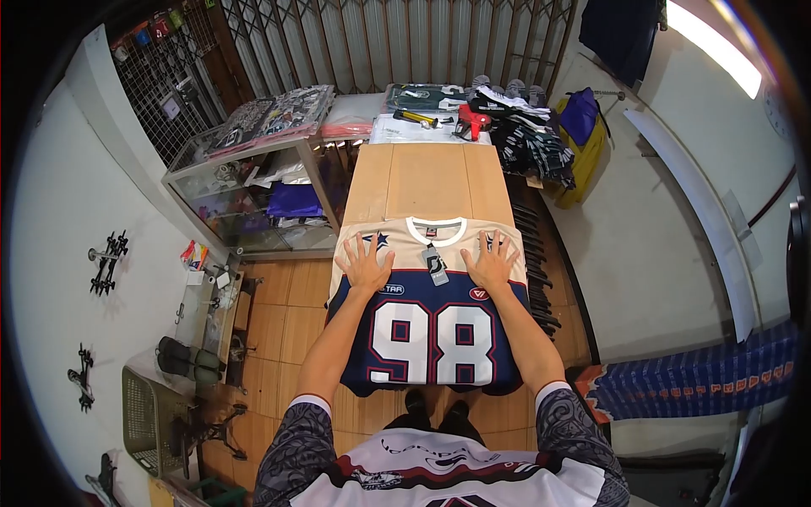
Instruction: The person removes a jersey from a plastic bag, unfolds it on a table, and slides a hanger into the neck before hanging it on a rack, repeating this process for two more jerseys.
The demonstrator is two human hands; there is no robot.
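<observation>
A cream and navy jersey (422, 291) with a large white 98 lies spread face up over the near part of a table, its lower edge hanging toward me. My left hand (365, 266) rests flat on the jersey's left shoulder area, fingers spread beside a dark star. On the opposite shoulder, my right hand (490, 262) lies flat with its fingers apart, partly covering a dark print. Between the hands, a grey hang tag (436, 266) lies below the white collar (437, 243).
Beyond the jersey extends the wooden tabletop (427, 173). At its far end are a yellow-and-black tool (416, 117), a red tape dispenser (473, 123) and packaged clothing. A glass display case (253, 198) stands left; dark hangers (532, 262) line the right side.
</observation>
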